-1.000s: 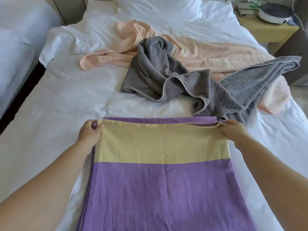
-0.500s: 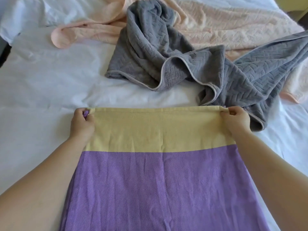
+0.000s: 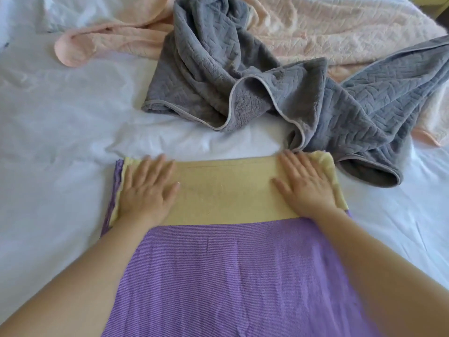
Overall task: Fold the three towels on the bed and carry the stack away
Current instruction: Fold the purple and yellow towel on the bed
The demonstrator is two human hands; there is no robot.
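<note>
A purple towel with a yellow end band (image 3: 226,263) lies flat on the bed in front of me, folded over on itself. My left hand (image 3: 148,188) rests palm down on the left part of the yellow band, fingers spread. Flat on the band's right part lies my right hand (image 3: 306,183), also with spread fingers. Neither hand grips anything. Just beyond, a grey textured towel (image 3: 267,93) lies crumpled, its near corner touching the yellow band's right end. Behind it a peach towel (image 3: 328,27) is spread loosely across the bed.
The white bedsheet (image 3: 60,142) covers the bed, wrinkled at the left. A strip of sheet shows between the folded towel and the grey one.
Both hands let go of the towel's far corners and now lie flat on the yellow band. The view has moved closer and lower over the bed.
</note>
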